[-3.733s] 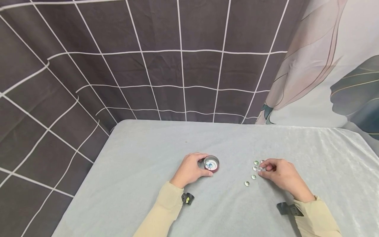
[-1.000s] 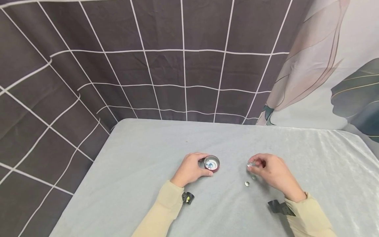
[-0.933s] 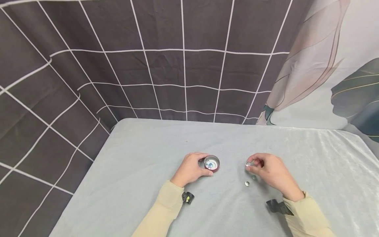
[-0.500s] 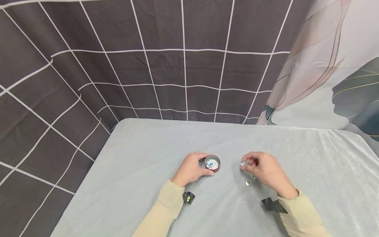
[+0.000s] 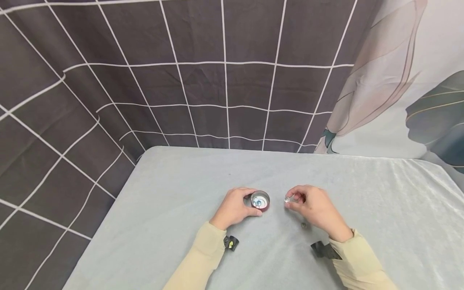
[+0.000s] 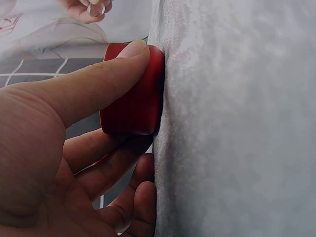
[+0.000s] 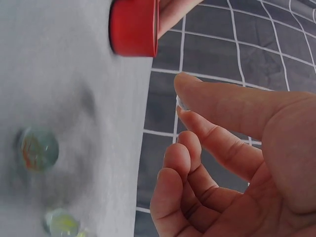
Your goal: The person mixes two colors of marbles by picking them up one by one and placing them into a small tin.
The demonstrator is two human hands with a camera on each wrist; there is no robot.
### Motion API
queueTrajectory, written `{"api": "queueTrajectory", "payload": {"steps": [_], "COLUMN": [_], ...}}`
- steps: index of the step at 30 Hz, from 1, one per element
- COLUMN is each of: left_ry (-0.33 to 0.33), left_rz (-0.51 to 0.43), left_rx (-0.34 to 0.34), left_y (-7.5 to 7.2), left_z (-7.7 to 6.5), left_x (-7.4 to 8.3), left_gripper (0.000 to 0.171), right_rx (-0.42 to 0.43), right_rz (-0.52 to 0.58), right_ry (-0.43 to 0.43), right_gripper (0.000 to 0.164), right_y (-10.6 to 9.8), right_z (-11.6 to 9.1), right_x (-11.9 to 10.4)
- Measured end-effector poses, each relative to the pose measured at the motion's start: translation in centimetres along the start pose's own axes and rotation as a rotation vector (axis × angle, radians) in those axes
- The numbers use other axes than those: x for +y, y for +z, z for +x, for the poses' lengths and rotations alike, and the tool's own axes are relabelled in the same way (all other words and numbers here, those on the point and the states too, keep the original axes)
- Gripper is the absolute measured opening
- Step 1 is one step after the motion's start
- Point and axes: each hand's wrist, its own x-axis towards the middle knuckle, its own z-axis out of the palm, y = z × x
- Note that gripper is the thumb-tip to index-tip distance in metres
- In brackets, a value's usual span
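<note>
Right hand, grip pinching a clear marble, has neared the red container clasped by the left hand; marble still outside.

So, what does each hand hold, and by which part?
The left hand grips a round red container by its outer wall; the right hand pinches a clear glass marble by its sides.

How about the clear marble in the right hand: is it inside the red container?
No, the right hand pinches the clear marble between thumb and finger, apart from the red container.
</note>
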Motion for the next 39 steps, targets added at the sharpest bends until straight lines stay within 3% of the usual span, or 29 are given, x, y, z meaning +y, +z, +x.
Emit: {"api": "queueTrajectory", "payload": {"steps": [39], "left_ry": [0.008], "left_rz": [0.026], "left_rx": [0.008], "left_y": [0.1], "left_z": [0.0], "left_x": [-0.3], "left_gripper": [0.057], "right_rx": [-0.026], "right_rz": [0.026], "right_ry": [-0.054], "right_gripper": [0.013], "right_y": [2.8], "right_z": [1.4], "right_x": [-2.3]}}
